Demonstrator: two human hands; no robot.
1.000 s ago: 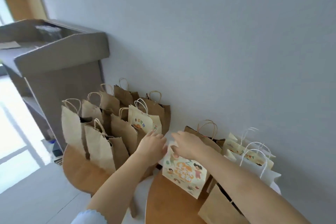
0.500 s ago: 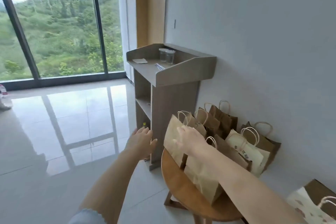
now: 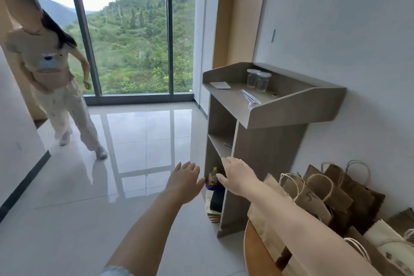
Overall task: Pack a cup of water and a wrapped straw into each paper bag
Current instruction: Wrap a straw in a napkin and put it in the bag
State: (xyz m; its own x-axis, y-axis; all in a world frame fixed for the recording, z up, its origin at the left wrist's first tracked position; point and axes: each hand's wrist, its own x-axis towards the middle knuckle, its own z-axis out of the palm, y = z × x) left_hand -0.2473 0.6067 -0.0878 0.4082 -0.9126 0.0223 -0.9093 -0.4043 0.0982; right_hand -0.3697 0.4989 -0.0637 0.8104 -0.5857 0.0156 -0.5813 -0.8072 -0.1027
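Head view looks across a grey wooden lectern-style stand (image 3: 280, 154) set against a pale wall, and everything else is placed from it. On the stand's sloped top sit two clear plastic cups with lids (image 3: 258, 79), touching each other near the back rim, with clear wrapped straws (image 3: 249, 97) lying in front of them toward the lower lip and a flat piece of white paper (image 3: 220, 85) at the stand's left end. Left hand (image 3: 184, 182) floats in the air just left of the stand's lower open compartment, fingers spread and relaxed, holding nothing. Right hand (image 3: 238, 176) reaches in front of the stand's front edge at about the same height, fingers loosely extended, also holding nothing. To the right of the stand's base, a cluster of brown kraft paper bags with twisted handles (image 3: 336, 192) stands on a round wooden surface (image 3: 257, 253), the right forearm crossing over the nearest ones. Far left of the stand, another person in pale trousers (image 3: 56, 87) stands on the glossy tiled floor before a tall window
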